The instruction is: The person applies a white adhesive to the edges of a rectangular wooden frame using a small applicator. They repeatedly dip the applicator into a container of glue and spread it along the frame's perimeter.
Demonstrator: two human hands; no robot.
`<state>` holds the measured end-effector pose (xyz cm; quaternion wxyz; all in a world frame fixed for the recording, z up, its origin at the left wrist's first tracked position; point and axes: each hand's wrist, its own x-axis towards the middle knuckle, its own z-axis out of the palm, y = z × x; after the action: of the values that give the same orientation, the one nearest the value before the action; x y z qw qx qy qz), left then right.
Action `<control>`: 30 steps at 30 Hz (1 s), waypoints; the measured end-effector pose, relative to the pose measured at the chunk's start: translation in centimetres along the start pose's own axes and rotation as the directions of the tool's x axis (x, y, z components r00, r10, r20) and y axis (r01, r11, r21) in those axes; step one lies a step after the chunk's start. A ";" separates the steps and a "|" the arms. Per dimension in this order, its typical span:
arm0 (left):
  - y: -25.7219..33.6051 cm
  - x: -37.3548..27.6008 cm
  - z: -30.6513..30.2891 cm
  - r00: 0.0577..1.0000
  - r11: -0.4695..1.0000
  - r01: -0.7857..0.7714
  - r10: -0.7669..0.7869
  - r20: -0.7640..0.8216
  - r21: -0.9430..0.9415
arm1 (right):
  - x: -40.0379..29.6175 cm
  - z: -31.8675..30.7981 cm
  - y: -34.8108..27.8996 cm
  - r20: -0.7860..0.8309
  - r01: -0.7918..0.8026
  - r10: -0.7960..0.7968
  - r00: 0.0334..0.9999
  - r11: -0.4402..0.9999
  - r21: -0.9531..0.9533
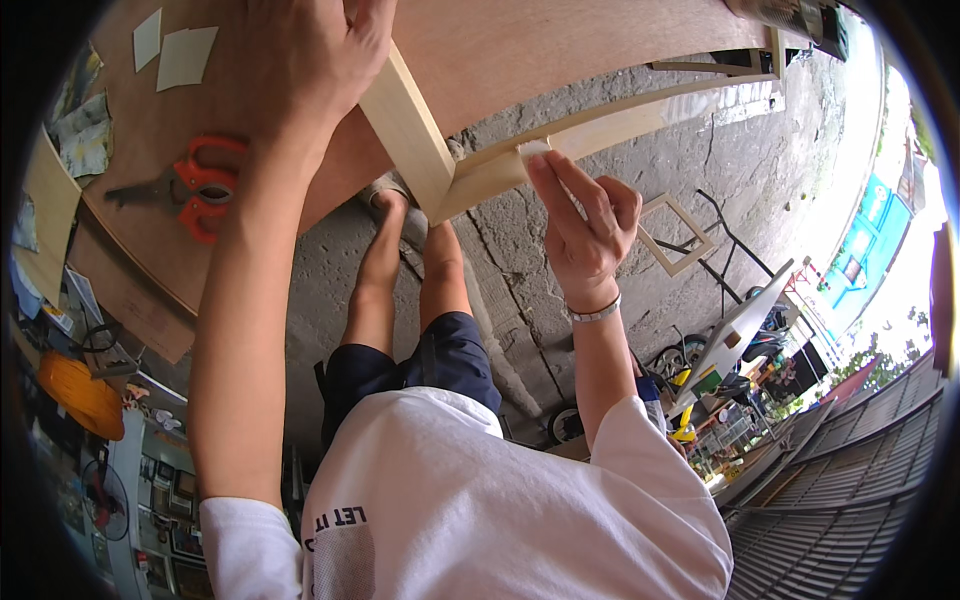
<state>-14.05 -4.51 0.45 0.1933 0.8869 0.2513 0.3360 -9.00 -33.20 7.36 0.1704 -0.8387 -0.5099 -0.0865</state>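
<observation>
A pale wooden frame (405, 127) projects past the table edge, its mitred corner near my knees. My left hand (315, 52) grips the near rail at the top of the view, its fingertips cut off. With my right hand (592, 206) I pinch a small folded pale sheet (535, 148), perhaps sandpaper, against the frame's long rail (600, 131). The thumb is mostly hidden. Whitish marks show further along that rail. Under my left forearm, red-handled scissors (206, 187) lie on the brown wooden tabletop (525, 45).
Two pale paper pieces (187, 58) lie on the tabletop at upper left. A metal can (780, 16) stands at its far right. On the concrete floor (517, 255), a small wooden frame (675, 234) rests against dark metal bars (739, 240). A fan (105, 499) is at lower left.
</observation>
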 end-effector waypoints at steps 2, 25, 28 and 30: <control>-0.4 -0.1 0.5 1.000 1.000 -0.009 0.008 -0.015 -0.006 | -0.5 0.0 -0.1 0.017 -0.007 0.007 1.000 1.000 0.007; 0.3 0.0 0.0 0.999 0.999 0.033 -0.033 0.036 0.000 | 1.0 0.0 -1.6 -0.017 -0.152 0.152 0.988 0.988 -0.010; -0.5 0.0 0.7 0.999 1.000 -0.013 0.012 -0.035 -0.026 | 1.5 -0.9 -3.4 0.078 -0.231 0.232 0.969 0.973 -0.023; -0.7 -0.1 0.6 1.000 1.000 -0.005 0.005 -0.026 -0.018 | 1.2 -1.0 -4.0 0.097 -0.223 0.220 0.971 0.975 0.019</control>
<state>-13.96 -4.14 -0.34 0.1970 0.8814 0.2487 0.3500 -11.94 -30.94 9.46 0.1672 -0.8910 -0.4217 -0.0196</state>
